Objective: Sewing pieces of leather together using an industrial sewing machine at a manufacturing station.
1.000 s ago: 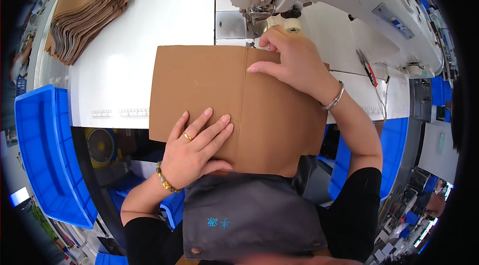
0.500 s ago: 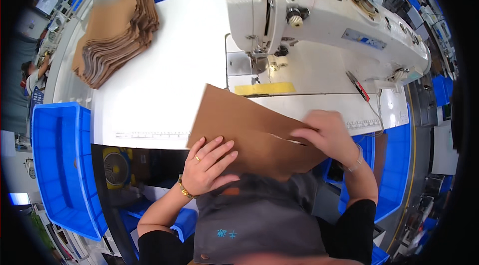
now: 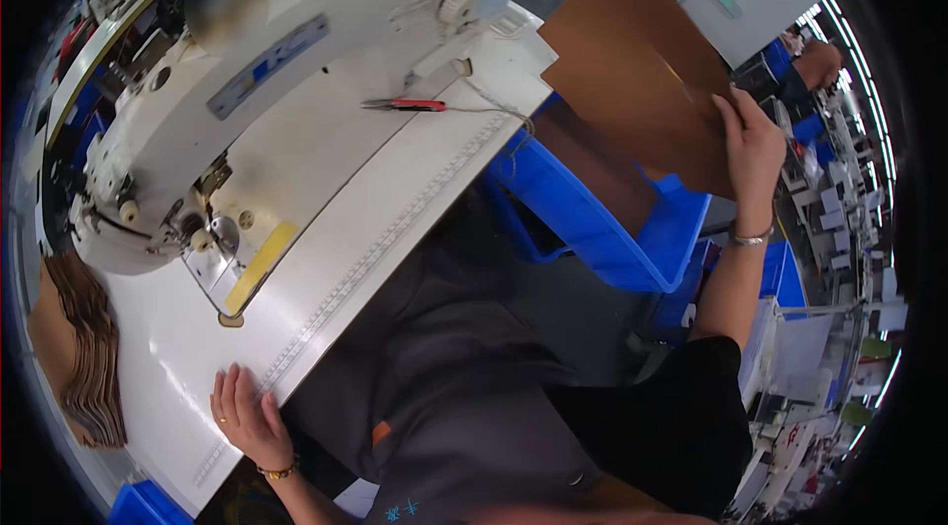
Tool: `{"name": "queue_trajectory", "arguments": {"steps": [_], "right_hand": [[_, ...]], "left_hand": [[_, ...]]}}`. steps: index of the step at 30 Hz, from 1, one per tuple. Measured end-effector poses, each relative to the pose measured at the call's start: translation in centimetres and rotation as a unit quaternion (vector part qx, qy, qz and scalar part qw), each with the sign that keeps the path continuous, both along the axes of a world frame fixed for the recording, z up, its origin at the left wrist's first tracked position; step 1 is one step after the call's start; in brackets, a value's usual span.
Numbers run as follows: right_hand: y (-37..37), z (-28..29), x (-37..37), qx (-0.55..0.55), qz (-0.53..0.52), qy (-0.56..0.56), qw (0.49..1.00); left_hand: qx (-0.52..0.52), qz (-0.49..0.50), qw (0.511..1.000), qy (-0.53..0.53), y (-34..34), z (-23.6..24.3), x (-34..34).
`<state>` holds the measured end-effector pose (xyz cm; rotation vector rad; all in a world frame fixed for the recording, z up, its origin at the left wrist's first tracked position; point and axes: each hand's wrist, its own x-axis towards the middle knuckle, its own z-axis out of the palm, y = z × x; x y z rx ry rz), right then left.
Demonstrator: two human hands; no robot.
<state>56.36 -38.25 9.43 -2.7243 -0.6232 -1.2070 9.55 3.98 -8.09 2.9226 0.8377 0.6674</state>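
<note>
Right hand observed pinching the edge of a brown panel, raised over a blue bin beside the table. Left hand lies on the table's near edge, fingers extended, thumb apart. Red-handled snips lie near the sewing machine; from here, a brown stack stands at far left.

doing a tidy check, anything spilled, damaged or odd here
Nothing looks clearly spilled or damaged. The stack of flat brown pieces at picture left has wavy, uneven edges, slightly untidy; the flat brown panel in the right hand shows a pale streak mid-panel, gap or shine unclear.
</note>
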Motion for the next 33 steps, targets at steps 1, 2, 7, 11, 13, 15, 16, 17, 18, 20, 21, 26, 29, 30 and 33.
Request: {"name": "queue_trajectory", "arguments": {"steps": [1, 2, 7, 11, 13, 15, 16, 17, 18, 20, 21, 26, 29, 30, 33], "right_hand": [[-0.8, -0.9, 0.5, -0.035, -0.038, 0.01, 0.999], [-2.1, -2.1, 1.7, -0.055, -0.037, 0.011, 0.998], [-4.1, -7.3, 4.4, -0.067, -0.064, 0.14, 0.986], [-7.3, -8.9, 6.8, 0.014, 0.009, 0.308, 0.951], [-8.4, -8.6, 7.4, 0.066, 0.044, 0.394, 0.916], [-9.0, -8.5, 7.5, 0.103, 0.063, 0.482, 0.868], [-9.2, -8.6, 7.6, 0.102, 0.063, 0.482, 0.868], [-9.3, -8.8, 7.7, 0.087, 0.062, 0.497, 0.861], [-9.4, -9.1, 7.8, 0.073, 0.059, 0.513, 0.853], [-9.1, -9.7, 8.1, 0.054, 0.066, 0.514, 0.854], [-8.8, -10.0, 8.3, 0.035, 0.072, 0.513, 0.854], [-8.4, -12.1, 10.3, 0.136, 0.085, 0.564, 0.81], [-12.0, -16.4, 14.2, 0.129, 0.025, 0.548, 0.826], [-13.1, -18.8, 15.6, 0.103, -0.022, 0.523, 0.846], [-12.4, -23.8, 15.9, -0.042, -0.134, 0.329, 0.934]], "left_hand": [[0.001, -0.005, 1.0, -0.004, -0.1, 0.0, 0.4], [0.001, -0.018, 1.0, -0.008, -0.1, -0.2, 0.6], [0.009, -0.013, 1.0, 0.01, -0.4, -0.1, 0.6], [0.006, 0.0, 1.0, 0.012, -0.5, 0.2, 0.6], [0.01, 0.001, 1.0, 0.01, -0.4, 0.1, 0.6], [0.015, 0.002, 1.0, 0.009, -0.3, 0.0, 0.7], [0.017, 0.004, 1.0, 0.008, -0.3, 0.0, 0.7], [0.02, 0.007, 1.0, 0.007, -0.3, 0.0, 0.7], [0.02, 0.007, 1.0, 0.007, -0.3, 0.0, 0.7], [0.018, 0.007, 1.0, 0.005, -0.4, -0.1, 0.6], [0.018, 0.007, 1.0, 0.005, -0.4, -0.1, 0.7], [0.014, 0.015, 1.0, 0.005, -0.8, 0.1, 0.7], [0.011, 0.008, 1.0, -0.001, -0.8, -0.1, 1.1], [0.01, 0.008, 1.0, -0.003, -0.7, -0.2, 1.3], [0.014, 0.008, 1.0, -0.003, -0.6, -0.1, 1.4]]}}
